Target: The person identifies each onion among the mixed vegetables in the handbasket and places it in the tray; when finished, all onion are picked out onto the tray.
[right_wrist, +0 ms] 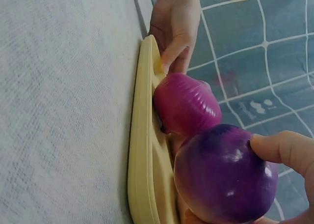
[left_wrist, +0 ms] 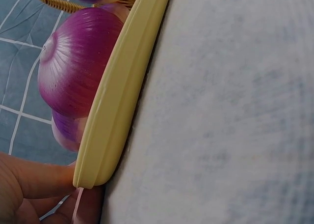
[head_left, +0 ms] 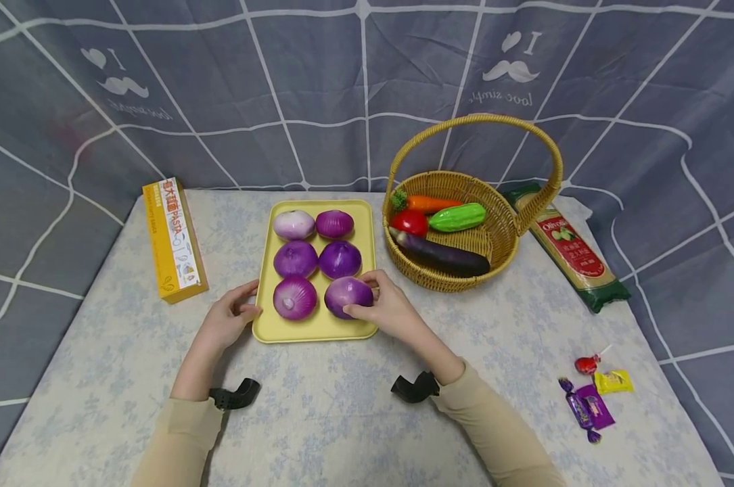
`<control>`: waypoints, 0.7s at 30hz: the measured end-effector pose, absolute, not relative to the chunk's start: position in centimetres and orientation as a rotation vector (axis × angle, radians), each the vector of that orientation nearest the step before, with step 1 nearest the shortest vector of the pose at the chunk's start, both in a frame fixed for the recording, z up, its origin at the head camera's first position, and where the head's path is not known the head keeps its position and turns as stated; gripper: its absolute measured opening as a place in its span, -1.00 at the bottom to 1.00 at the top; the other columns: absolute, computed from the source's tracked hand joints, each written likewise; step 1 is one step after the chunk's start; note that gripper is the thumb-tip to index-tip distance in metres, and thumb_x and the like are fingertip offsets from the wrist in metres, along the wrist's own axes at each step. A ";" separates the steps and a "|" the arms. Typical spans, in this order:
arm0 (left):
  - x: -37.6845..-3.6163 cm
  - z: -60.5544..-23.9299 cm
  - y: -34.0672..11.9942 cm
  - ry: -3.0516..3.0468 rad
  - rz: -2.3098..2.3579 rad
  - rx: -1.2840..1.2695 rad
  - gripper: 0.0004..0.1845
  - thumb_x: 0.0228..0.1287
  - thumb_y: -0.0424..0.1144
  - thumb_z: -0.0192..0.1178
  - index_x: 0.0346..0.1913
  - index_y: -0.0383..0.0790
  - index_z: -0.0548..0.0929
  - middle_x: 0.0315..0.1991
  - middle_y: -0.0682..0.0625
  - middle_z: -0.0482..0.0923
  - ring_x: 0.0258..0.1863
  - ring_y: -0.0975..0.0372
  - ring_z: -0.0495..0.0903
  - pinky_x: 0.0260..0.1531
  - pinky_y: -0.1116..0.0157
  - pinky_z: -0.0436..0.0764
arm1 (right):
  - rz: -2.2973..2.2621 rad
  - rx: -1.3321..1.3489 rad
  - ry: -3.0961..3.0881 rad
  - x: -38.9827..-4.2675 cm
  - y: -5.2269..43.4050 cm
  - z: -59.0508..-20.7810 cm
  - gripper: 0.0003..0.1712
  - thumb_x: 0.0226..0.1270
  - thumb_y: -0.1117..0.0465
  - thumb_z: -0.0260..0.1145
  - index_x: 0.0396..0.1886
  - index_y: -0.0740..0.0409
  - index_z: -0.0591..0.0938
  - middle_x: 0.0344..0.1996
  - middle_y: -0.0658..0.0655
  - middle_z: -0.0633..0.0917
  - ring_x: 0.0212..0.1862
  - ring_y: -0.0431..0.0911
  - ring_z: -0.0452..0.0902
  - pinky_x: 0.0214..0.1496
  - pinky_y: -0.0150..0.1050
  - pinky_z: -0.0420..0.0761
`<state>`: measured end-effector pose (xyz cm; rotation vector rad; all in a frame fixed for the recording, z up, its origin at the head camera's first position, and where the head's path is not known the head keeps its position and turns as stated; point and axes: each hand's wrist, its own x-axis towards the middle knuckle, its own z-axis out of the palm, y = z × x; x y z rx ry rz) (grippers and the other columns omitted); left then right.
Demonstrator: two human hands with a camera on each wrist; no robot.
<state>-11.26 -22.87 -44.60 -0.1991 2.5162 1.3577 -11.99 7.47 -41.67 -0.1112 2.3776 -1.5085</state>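
A yellow tray holds several purple onions in two rows. My right hand grips the front-right onion, with a finger on top and the thumb at its near side. In the right wrist view that onion fills the foreground under my fingertip, just above the tray. The front-left onion lies beside it. My left hand holds the tray's left front rim. The left wrist view shows its thumb against the rim, with an onion behind it.
A wicker basket with a carrot, tomato, cucumber and aubergine stands right of the tray. A yellow pasta box lies at the left. A green pasta packet lies at the right. Sweets sit near the front right.
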 end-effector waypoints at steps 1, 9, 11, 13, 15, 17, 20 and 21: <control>-11.2 -44.6 -22.9 2.516 1.361 -0.196 -0.37 0.41 -0.39 0.07 0.50 -0.24 0.22 0.34 -0.28 0.37 -0.14 0.30 0.46 -0.26 0.49 0.50 | -1.503 -0.109 2.376 -12.0 7.4 -41.7 -0.34 0.10 0.13 0.52 0.17 0.16 0.44 0.03 0.18 0.59 0.05 0.02 0.58 0.09 -0.11 0.59; -11.2 -44.6 -22.7 2.511 1.359 -0.220 -0.37 0.42 -0.37 0.08 0.51 -0.21 0.22 0.35 -0.27 0.36 -0.10 0.27 0.47 -0.24 0.48 0.51 | -1.433 -0.093 2.399 -12.2 7.3 -42.1 -0.30 0.10 0.04 0.52 0.19 0.17 0.47 0.05 0.18 0.61 0.11 0.04 0.55 0.16 -0.06 0.55; -11.2 -44.7 -22.7 2.512 1.350 -0.235 -0.37 0.42 -0.37 0.08 0.51 -0.20 0.22 0.35 -0.26 0.36 -0.09 0.25 0.47 -0.24 0.49 0.51 | -1.410 -0.091 2.404 -12.2 7.3 -42.2 -0.29 0.11 0.02 0.52 0.20 0.16 0.47 0.06 0.17 0.61 0.11 0.03 0.54 0.16 -0.06 0.54; -11.2 -44.6 -22.6 2.514 1.347 -0.242 -0.37 0.42 -0.37 0.08 0.51 -0.20 0.22 0.35 -0.26 0.36 -0.09 0.23 0.47 -0.24 0.48 0.50 | -1.396 -0.092 2.410 -12.3 7.3 -42.4 -0.29 0.12 -0.01 0.51 0.21 0.17 0.47 0.07 0.17 0.62 0.11 0.03 0.54 0.16 -0.07 0.55; -11.2 -44.7 -22.5 2.517 1.340 -0.252 -0.37 0.42 -0.36 0.08 0.51 -0.20 0.22 0.34 -0.26 0.36 -0.09 0.22 0.47 -0.25 0.47 0.50 | -1.387 -0.099 2.418 -12.4 7.3 -42.6 -0.29 0.15 -0.03 0.49 0.23 0.17 0.48 0.07 0.17 0.62 0.11 0.03 0.55 0.14 -0.08 0.56; -11.2 -44.6 -22.5 2.519 1.337 -0.254 -0.37 0.42 -0.36 0.08 0.51 -0.20 0.22 0.33 -0.26 0.36 -0.08 0.20 0.47 -0.24 0.47 0.49 | -1.383 -0.108 2.431 -12.5 7.2 -42.7 -0.29 0.17 -0.05 0.47 0.23 0.18 0.48 0.08 0.18 0.63 0.11 0.03 0.56 0.13 -0.09 0.57; -11.2 -44.5 -22.5 2.518 1.335 -0.250 -0.37 0.42 -0.37 0.07 0.52 -0.20 0.21 0.33 -0.26 0.36 -0.08 0.18 0.47 -0.24 0.46 0.49 | -1.369 -0.134 2.451 -12.5 7.1 -42.7 -0.28 0.20 -0.08 0.44 0.26 0.19 0.48 0.09 0.21 0.64 0.11 0.03 0.56 0.11 -0.09 0.58; -11.2 -44.5 -22.5 2.518 1.335 -0.247 -0.37 0.42 -0.37 0.07 0.52 -0.20 0.21 0.33 -0.26 0.36 -0.07 0.17 0.48 -0.24 0.46 0.49 | -1.360 -0.142 2.457 -12.6 7.1 -42.7 -0.27 0.21 -0.09 0.43 0.27 0.19 0.48 0.09 0.22 0.64 0.11 0.03 0.56 0.11 -0.08 0.58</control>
